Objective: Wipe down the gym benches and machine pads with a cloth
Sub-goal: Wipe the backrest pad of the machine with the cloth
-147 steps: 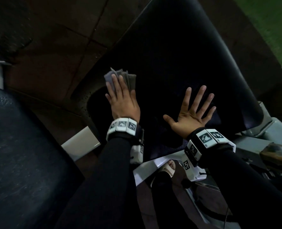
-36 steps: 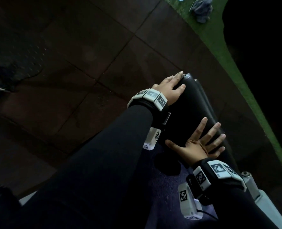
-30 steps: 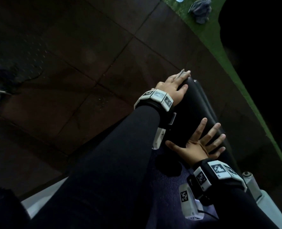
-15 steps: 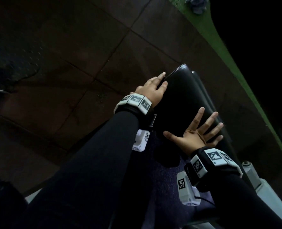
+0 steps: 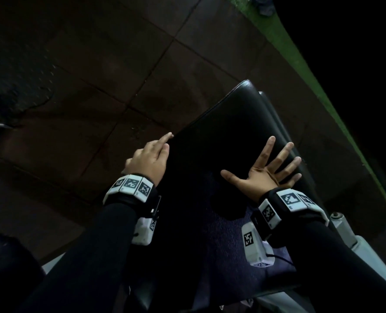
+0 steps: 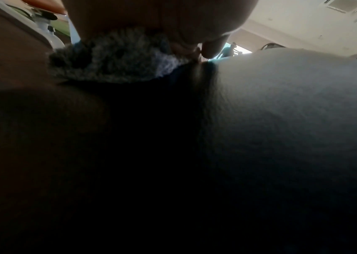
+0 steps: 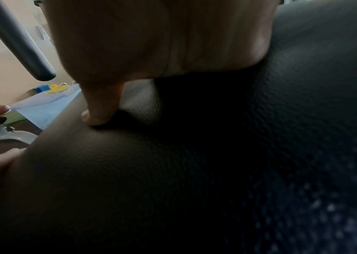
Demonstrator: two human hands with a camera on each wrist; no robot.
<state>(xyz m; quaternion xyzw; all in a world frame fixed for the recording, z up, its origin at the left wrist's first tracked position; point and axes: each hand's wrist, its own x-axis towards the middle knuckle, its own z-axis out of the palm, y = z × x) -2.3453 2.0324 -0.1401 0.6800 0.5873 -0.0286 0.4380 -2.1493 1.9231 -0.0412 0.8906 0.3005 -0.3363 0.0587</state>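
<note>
The right hand [image 5: 263, 175] lies flat on the black bench pad [image 5: 221, 132], fingers spread and straight, holding nothing; beside it, at the pad's left edge, the left hand [image 5: 148, 161] presses a grey cloth [image 6: 116, 56] against the pad's side, fingers curled over it; beyond lie dark floor tiles [image 5: 119, 53] and a green strip [image 5: 300, 64].

Black pad [image 5: 221, 141] over brown tiled floor [image 5: 97, 64]

Right hand [image 5: 266, 175] lies flat on the pad at 3 o'clock; left hand [image 5: 149, 161] presses a cloth [image 6: 116, 58] against its 9 o'clock edge.
</note>
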